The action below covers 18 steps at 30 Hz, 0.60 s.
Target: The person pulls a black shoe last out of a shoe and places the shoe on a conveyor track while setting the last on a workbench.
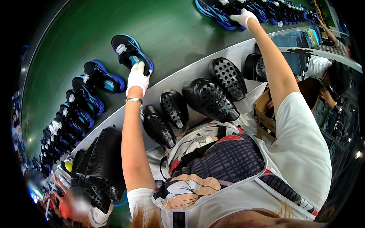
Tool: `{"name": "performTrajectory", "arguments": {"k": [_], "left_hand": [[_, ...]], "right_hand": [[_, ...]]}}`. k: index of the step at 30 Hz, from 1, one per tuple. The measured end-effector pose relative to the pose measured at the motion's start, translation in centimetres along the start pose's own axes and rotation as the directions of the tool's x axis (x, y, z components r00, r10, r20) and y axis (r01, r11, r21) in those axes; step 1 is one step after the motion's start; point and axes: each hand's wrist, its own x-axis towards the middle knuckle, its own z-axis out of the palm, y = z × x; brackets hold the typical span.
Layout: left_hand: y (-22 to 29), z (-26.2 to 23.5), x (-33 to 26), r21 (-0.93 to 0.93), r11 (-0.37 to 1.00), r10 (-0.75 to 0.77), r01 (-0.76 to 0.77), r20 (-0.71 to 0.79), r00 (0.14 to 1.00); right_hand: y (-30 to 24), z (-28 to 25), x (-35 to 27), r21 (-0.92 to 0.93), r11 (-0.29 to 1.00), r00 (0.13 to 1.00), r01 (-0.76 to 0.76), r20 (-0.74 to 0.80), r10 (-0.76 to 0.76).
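Observation:
My left hand (pixel 137 78), in a white glove, grips the heel end of a black and blue sports shoe (pixel 131 51) on the green work surface. The shoe's toe points away from me, and pale blue shows inside it. At the far right my right arm is stretched out. My gloved right hand (pixel 244 18) closes on the near end of another black and blue shoe (pixel 232 24) in a packed row. One more shoe (pixel 104 77) lies just left of my left hand, at the head of a long row (pixel 78 102).
Black perforated foot-shaped forms (pixel 211 99) stand along the metal ledge (pixel 167 81) in front of me. Stacked black forms (pixel 104 163) sit at the lower left. A cardboard box (pixel 264 114) is by my right side. Other people work at both sides.

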Motion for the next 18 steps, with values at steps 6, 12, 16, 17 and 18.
{"name": "performTrajectory", "arguments": {"k": [6, 12, 16, 17, 18], "left_hand": [[-0.8, 0.3, -0.8, -0.023, 0.999, -0.024, 0.023, -0.030, 0.999], [-0.1, -0.7, -1.2, -0.033, 0.996, -0.081, 0.080, -0.019, 0.997], [-0.3, -0.9, -1.7, -0.043, 0.993, -0.114, 0.112, -0.061, 0.992], [-0.3, -1.0, -1.6, -0.039, 0.994, -0.100, 0.097, -0.071, 0.992], [-0.6, -1.2, -1.5, -0.018, 0.997, -0.082, 0.081, -0.063, 0.995]], "right_hand": [[-9.1, 0.5, -4.0, 0.065, 0.965, 0.934, 0.253, 0.243, -0.261], [-20.8, -0.4, -14.1, 0.100, 0.888, 0.807, 0.450, 0.381, -0.452], [-22.7, -2.3, -16.1, 0.198, 0.842, 0.695, 0.503, 0.486, -0.529], [-21.6, -2.9, -16.0, 0.244, 0.837, 0.693, 0.489, 0.474, -0.543], [-20.1, -3.3, -15.5, 0.262, 0.800, 0.663, 0.541, 0.452, -0.596]]}}
